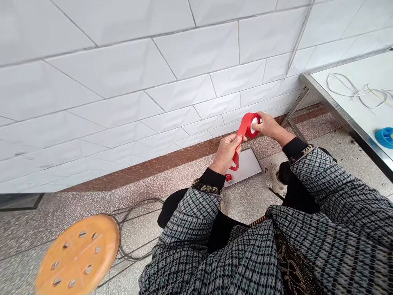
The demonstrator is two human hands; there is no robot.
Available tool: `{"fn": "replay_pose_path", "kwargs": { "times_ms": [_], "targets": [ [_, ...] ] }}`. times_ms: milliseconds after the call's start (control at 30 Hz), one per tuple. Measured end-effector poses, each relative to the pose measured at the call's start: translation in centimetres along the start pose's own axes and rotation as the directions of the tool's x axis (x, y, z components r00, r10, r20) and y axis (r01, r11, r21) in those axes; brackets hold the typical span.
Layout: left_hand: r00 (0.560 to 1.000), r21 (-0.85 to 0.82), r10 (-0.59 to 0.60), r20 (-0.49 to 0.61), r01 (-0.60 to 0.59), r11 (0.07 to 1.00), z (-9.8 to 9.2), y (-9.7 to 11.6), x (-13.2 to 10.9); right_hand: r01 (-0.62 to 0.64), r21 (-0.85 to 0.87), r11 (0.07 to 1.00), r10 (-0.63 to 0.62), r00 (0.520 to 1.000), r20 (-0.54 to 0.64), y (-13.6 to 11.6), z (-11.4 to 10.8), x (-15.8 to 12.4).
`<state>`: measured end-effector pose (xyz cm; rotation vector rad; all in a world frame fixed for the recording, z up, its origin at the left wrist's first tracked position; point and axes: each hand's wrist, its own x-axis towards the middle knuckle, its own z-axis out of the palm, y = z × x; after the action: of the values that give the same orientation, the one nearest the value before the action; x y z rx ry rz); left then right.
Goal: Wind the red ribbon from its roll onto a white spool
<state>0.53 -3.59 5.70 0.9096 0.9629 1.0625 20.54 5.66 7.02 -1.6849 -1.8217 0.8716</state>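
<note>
My right hand (270,128) grips a roll of red tape (249,122), fingers closed around its white core. My left hand (226,152) pinches the loose strip of red tape (235,162) pulled off the roll; the strip hangs down past the wrist and curls at its end. Both hands are held out in front of my knees, close to the white tiled wall (153,78). Below them a white flat panel (245,166) lies on the speckled floor.
A round orange stool seat with holes (78,256) stands at lower left over a wire frame (135,229). A steel-edged table (350,114) at right carries loose white wires (356,91) and a blue round object (385,137). A white shoe (278,182) rests on the floor.
</note>
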Motion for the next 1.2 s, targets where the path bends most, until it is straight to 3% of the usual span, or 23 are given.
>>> {"fn": "replay_pose_path", "kwargs": {
  "times_ms": [100,200,333,533,800,1000,1200],
  "targets": [
    [1.000,0.002,0.010,-0.007,-0.010,1.000,0.0,-0.3,0.2,-0.090,0.206,0.974,0.078,0.995,0.065,-0.1,0.3,-0.2],
    [1.000,-0.006,0.004,0.009,-0.004,1.000,0.0,-0.6,0.2,-0.168,0.426,0.889,0.125,0.984,0.127,-0.2,0.7,-0.5],
    [0.999,-0.016,0.020,0.028,-0.020,1.000,0.3,-1.1,0.2,-0.214,0.548,0.808,0.146,0.975,0.165,-0.6,1.2,-1.0],
    [0.999,-0.027,-0.021,0.028,0.022,0.999,0.8,-1.1,0.1,-0.300,0.623,0.722,0.186,0.952,0.243,-1.2,1.8,-1.4],
    [0.999,0.010,-0.001,-0.053,0.002,1.000,1.1,-1.4,0.2,-0.379,0.704,0.601,0.177,0.922,0.345,-1.8,1.8,-1.9],
    [0.999,0.000,-0.045,-0.027,0.045,0.999,1.5,-1.5,0.1,-0.378,0.732,0.567,0.183,0.924,0.335,-1.6,2.2,-1.8],
    [0.998,0.008,-0.041,-0.052,0.042,0.999,1.4,-1.6,0.4,-0.433,0.752,0.497,0.181,0.899,0.398,-1.5,2.5,-1.8]
  ]
}}
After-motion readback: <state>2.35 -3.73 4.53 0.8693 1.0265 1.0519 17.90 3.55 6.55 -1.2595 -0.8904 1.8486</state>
